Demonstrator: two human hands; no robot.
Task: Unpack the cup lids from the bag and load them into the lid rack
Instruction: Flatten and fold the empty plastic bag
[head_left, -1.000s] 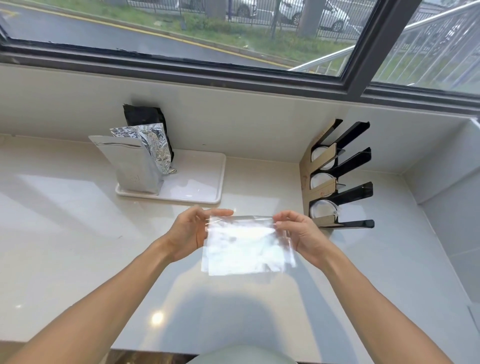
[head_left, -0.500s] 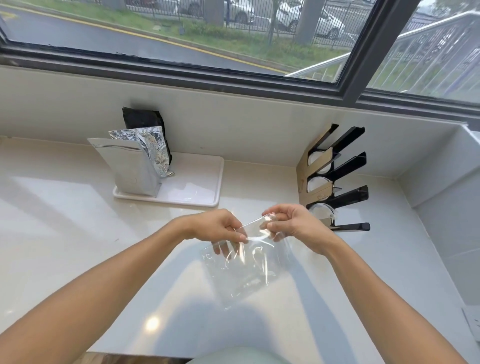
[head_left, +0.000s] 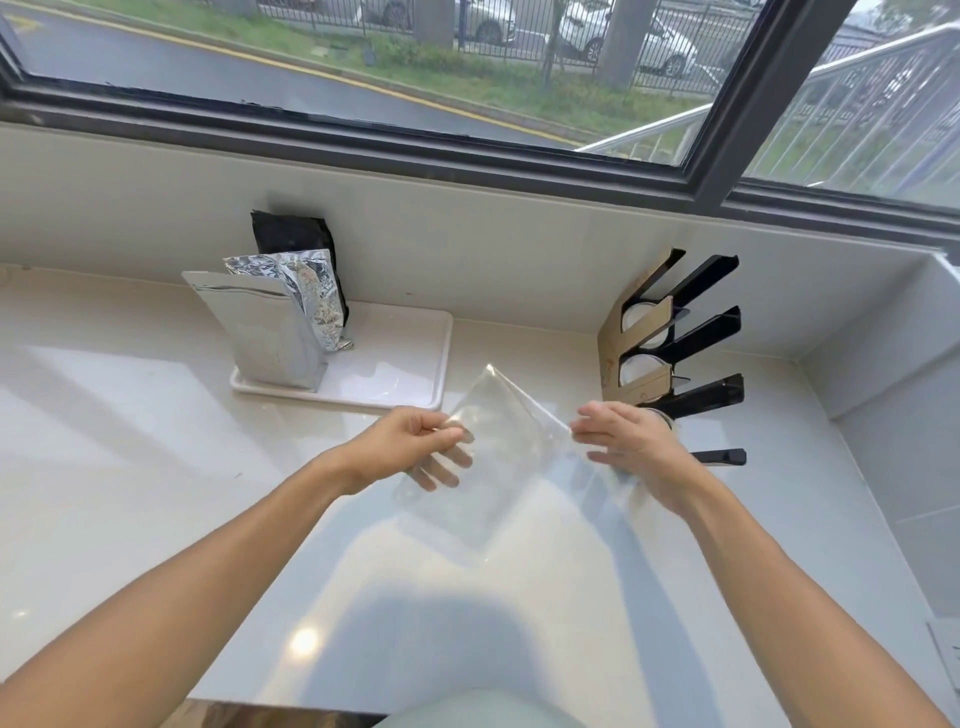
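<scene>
Bag: a clear plastic bag (head_left: 493, 457) is held up over the middle of the bench (head_left: 130, 467), tilted, one corner pointing toward the back wall; it looks flat, and I cannot tell whether anything is inside.
Left hand: the left hand (head_left: 415, 447) pinches the bag's left edge between thumb and curled forefinger, the other fingers spread beneath the film.
Right hand: the right hand (head_left: 631, 447) is at the bag's right edge with fingers straight and slightly apart; whether it grips the film I cannot tell.
Lid rack: the lid rack (head_left: 675, 353) stands near the bench's back right corner, black slanted arms on a tan side panel, partly behind the right hand.
Cup lids: white cup lids (head_left: 641, 319) sit in the rack's slots, one above another.
Tray: a white tray (head_left: 405, 364) lies toward the back edge, left of the rack and well apart from it.
Pouches: a silver pouch (head_left: 265, 332), a crumpled foil pouch (head_left: 311, 291) and a black pouch (head_left: 291, 234) stand upright on the tray's left part.
</scene>
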